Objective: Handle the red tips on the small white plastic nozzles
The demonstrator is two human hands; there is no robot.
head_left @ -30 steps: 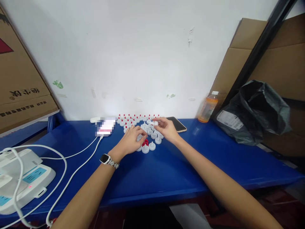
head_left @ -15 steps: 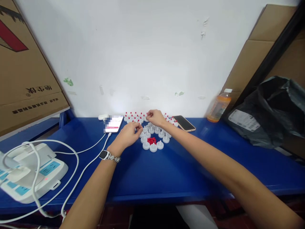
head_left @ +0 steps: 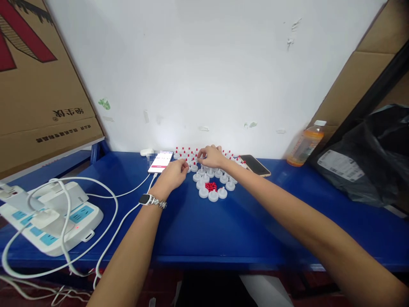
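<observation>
Several small white caps with nozzles point(head_left: 213, 195) lie grouped on the blue table point(head_left: 223, 230), ringing a little heap of red tips point(head_left: 211, 186). Behind them, by the wall, stand rows of white caps topped with red tips point(head_left: 187, 152). My left hand point(head_left: 172, 174), a watch on its wrist, hovers just left of the group with fingers pinched together; what they hold is too small to tell. My right hand point(head_left: 211, 156) reaches over the rear rows, fingertips closed on a small white cap.
A lit phone point(head_left: 160, 161) on a white cable lies left of the caps, a dark phone point(head_left: 254, 165) to their right. A white power strip point(head_left: 51, 217) sits front left. An orange drink bottle point(head_left: 303, 148), a black bag point(head_left: 367, 166) and cardboard boxes stand around.
My right hand moved from the near group back to the rear rows with a white cap. My left hand lifted off the red heap and drew left. The view shifted left.
</observation>
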